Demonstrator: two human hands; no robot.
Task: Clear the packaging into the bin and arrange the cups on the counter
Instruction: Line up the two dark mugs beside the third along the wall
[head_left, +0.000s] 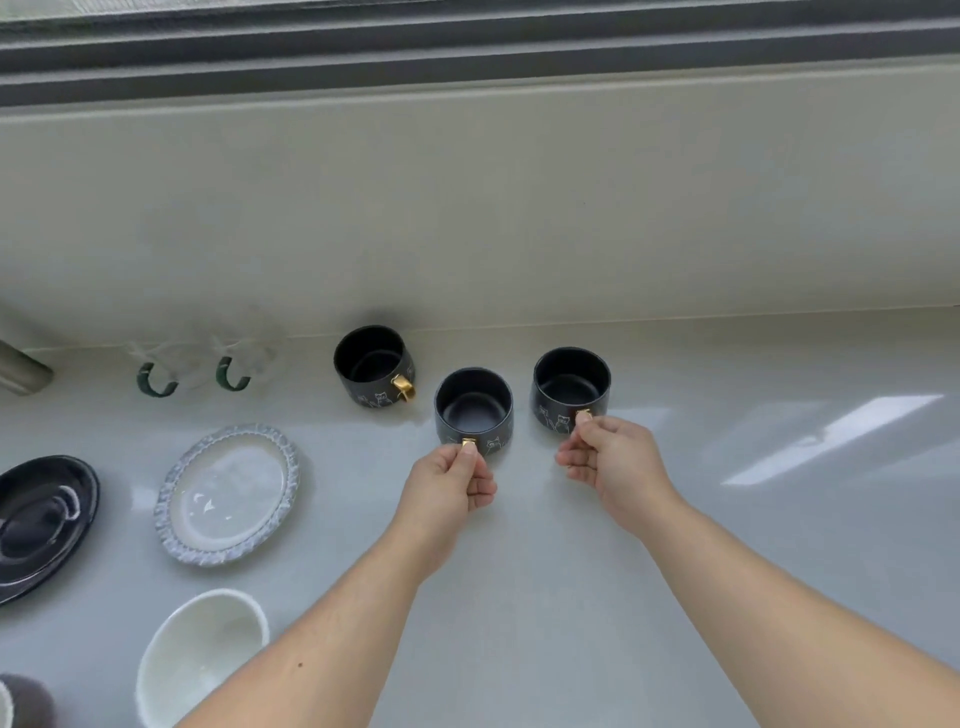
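Note:
Three black cups with gold handles and white cat drawings stand upright on the pale counter (727, 519) near the back wall. My left hand (449, 488) pinches the gold handle of the middle cup (474, 410). The handle of the right cup (570, 389) is pinched by my right hand (610, 462). Both held cups rest on the counter. The left cup (371, 371) stands free by the wall, its handle turned to the right. No packaging or bin is in view.
Left of the cups lie a grey-rimmed oval plate (228, 493), a black plate (41, 519) and a white bowl (200, 657). Two clear glass mugs with green handles (156, 379) stand against the wall. A metal object (21, 371) pokes in at far left.

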